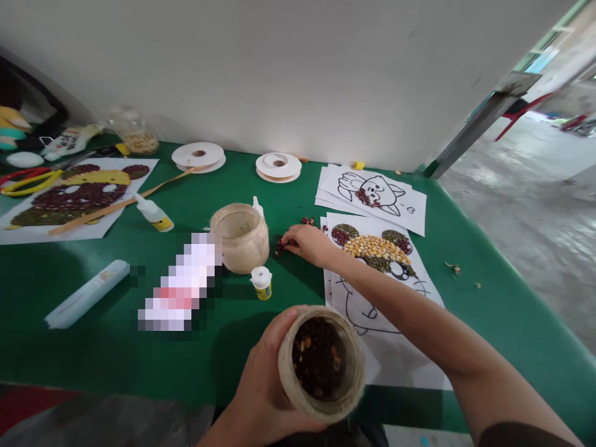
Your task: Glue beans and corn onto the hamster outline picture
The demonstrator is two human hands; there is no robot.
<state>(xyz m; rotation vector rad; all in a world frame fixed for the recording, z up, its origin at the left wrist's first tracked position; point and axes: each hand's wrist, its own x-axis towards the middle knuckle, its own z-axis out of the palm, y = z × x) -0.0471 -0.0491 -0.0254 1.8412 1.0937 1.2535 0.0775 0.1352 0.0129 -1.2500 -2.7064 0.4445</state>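
My left hand (263,391) is wrapped round a clear plastic jar (321,363) holding dark red beans with a few yellow kernels, close to my body at the table's front edge. My right hand (307,243) reaches across the green table, fingers pinched over a small pile of red beans (280,246) beside an empty-looking jar (242,238). Just right of that hand lies a line drawing of a cartoon figure (372,273), partly filled with corn, red beans and green beans.
A second drawing (377,192) lies behind. A small glue bottle (261,282), another glue bottle (153,213), a white tube (88,293), two tape reels (278,166), a finished bean picture (77,195) and a wall at the back.
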